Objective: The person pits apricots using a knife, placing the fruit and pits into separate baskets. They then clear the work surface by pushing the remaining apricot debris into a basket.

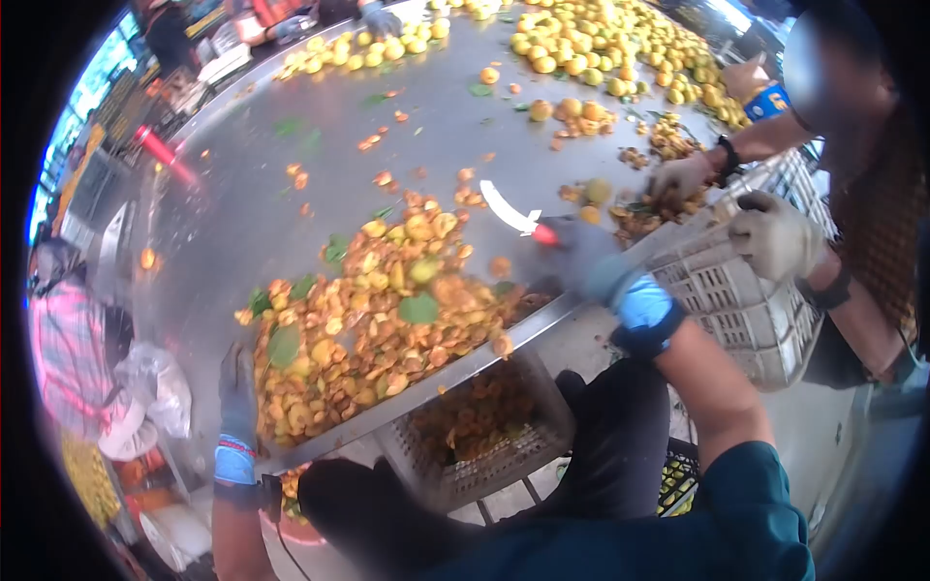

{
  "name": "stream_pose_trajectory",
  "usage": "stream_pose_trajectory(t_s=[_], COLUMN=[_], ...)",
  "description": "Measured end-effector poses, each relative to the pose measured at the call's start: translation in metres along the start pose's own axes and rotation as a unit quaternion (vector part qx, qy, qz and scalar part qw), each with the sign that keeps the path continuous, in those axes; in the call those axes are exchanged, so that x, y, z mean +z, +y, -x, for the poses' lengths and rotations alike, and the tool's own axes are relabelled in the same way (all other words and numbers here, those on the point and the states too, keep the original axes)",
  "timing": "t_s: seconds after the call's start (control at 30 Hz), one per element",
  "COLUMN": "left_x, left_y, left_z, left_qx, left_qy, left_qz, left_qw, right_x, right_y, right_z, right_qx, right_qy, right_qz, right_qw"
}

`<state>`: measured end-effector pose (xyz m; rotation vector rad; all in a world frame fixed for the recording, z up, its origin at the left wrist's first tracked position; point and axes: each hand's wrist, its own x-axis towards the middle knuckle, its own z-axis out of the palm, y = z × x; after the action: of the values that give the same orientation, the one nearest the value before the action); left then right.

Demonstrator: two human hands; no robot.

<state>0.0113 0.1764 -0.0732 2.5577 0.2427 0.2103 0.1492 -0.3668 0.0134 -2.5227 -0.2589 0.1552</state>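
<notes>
In the middle of the frame, the right hand (pixel 581 254), gloved and blurred, has its fingers closed round the red handle of a knife (pixel 506 207); the pale curved blade points to the upper left, over the table (pixel 232 208). At the lower left, the gloved left hand (pixel 235 382) lies along the left edge of the pile (pixel 354 363), its fingers straight and seen edge-on; whether they touch single pieces I cannot tell. The pile, cut fruit with green leaves among it, fills the lower middle of the table. Below the table's edge sits a crate (pixel 499 473) with more cut fruit. At the right, a co-worker's gloved hands are at a small heap (pixel 668 136) and a white crate (pixel 717 310); whole yellow fruit (pixel 591 44) lies at the top
</notes>
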Motion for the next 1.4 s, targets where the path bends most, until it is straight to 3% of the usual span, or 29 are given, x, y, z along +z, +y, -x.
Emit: stream_pose_trajectory(t_s=[0.03, 0.07, 0.1, 0.2, 0.27, 0.3, 0.33, 0.37, 0.4, 0.43, 0.5, 0.57, 0.6, 0.63, 0.7, 0.77, 0.83, 0.9, 1.0, 1.07, 1.1, 1.17, 1.2, 1.3, 1.4], left_x=[-0.007, -0.015, -0.018, -0.022, -0.031, -0.023, -0.021, -0.016, -0.011, -0.01, -0.015, -0.021, -0.02, -0.019, -0.016, -0.014, -0.014, -0.017, -0.018, -0.02, -0.019, -0.02, -0.02, -0.016, -0.019], left_y=[-0.013, 0.001, 0.006, -0.01, -0.041, -0.051, -0.045, -0.043, -0.043, -0.043, -0.016, -0.002, -0.002, -0.002, -0.009, -0.028, -0.019, -0.008, 0.005, 0.008, 0.004, -0.012, -0.02, -0.022, 0.0], left_z=[0.013, 0.025, 0.036, 0.072, 0.083, 0.084, 0.082, 0.082, 0.081, 0.079, 0.08, 0.082, 0.082, 0.081, 0.082, 0.084, 0.083, 0.083, 0.081, 0.08, 0.081, 0.085, 0.087, 0.084, 0.083], left_qx=[-0.028, -0.033, -0.043, -0.064, -0.063, -0.056, -0.13, -0.122, -0.116, -0.113, -0.108, -0.052, -0.052, -0.055, -0.057, 0.034, 0.025, 0.017, -0.006, -0.037, -0.038, 0.102, 0.101, 0.101, 0.041], left_qy=[0.038, 0.048, 0.052, 0.067, 0.079, 0.092, 0.097, 0.092, 0.109, 0.125, 0.123, 0.089, 0.088, 0.095, 0.104, 0.107, 0.104, 0.099, 0.095, 0.093, 0.092, 0.074, 0.071, 0.072, 0.076], left_qz=[-0.021, -0.031, -0.039, -0.045, -0.026, -0.003, 0.114, 0.124, 0.166, 0.205, 0.204, 0.021, 0.02, 0.022, 0.025, -0.085, -0.078, -0.075, -0.045, -0.026, -0.028, -0.174, -0.177, -0.166, -0.117], left_qw=[0.999, 0.998, 0.997, 0.995, 0.995, 0.994, 0.98, 0.981, 0.973, 0.964, 0.965, 0.994, 0.995, 0.994, 0.993, 0.99, 0.991, 0.992, 0.994, 0.995, 0.995, 0.977, 0.977, 0.978, 0.989], right_x=[-0.006, -0.007, -0.005, 0.003, 0.006, 0.01, 0.028, 0.032, 0.035, 0.03, 0.015, 0.006, -0.008, -0.02, -0.043, -0.016, -0.004, -0.008, -0.012, -0.016, -0.022, -0.044, -0.047, -0.055, -0.049], right_y=[0.013, 0.031, 0.041, 0.052, 0.056, 0.054, 0.069, 0.05, 0.041, 0.027, 0.026, 0.072, 0.077, 0.069, 0.052, 0.087, 0.08, 0.071, 0.073, 0.075, 0.077, 0.08, 0.088, 0.117, 0.118], right_z=[-0.001, -0.006, -0.006, -0.015, -0.02, -0.019, -0.019, -0.011, -0.006, -0.003, -0.007, -0.027, -0.041, -0.043, -0.046, -0.05, -0.048, -0.049, -0.058, -0.07, -0.079, -0.096, -0.102, -0.115, -0.119], right_qx=[0.015, 0.086, 0.043, 0.048, 0.155, 0.047, 0.003, -0.04, -0.076, -0.047, 0.019, -0.032, 0.06, 0.061, 0.206, 0.156, 0.048, 0.081, 0.095, 0.113, 0.113, 0.155, 0.156, 0.193, 0.195], right_qy=[0.003, -0.048, -0.033, -0.042, -0.093, -0.065, -0.072, -0.051, -0.055, -0.038, 0.042, 0.178, 0.13, 0.13, 0.01, 0.012, 0.007, -0.038, -0.051, 0.061, 0.059, 0.117, 0.114, 0.071, -0.063], right_qz=[0.063, 0.042, 0.106, 0.083, -0.069, 0.079, 0.022, 0.104, 0.054, -0.01, 0.004, 0.038, 0.019, 0.019, 0.166, 0.108, 0.217, 0.23, 0.128, 0.113, 0.111, 0.156, 0.154, 0.231, 0.211], right_qw=[0.998, 0.994, 0.993, 0.994, 0.981, 0.994, 0.997, 0.993, 0.994, 0.998, 0.999, 0.983, 0.99, 0.99, 0.964, 0.982, 0.975, 0.969, 0.986, 0.985, 0.986, 0.968, 0.969, 0.951, 0.956])
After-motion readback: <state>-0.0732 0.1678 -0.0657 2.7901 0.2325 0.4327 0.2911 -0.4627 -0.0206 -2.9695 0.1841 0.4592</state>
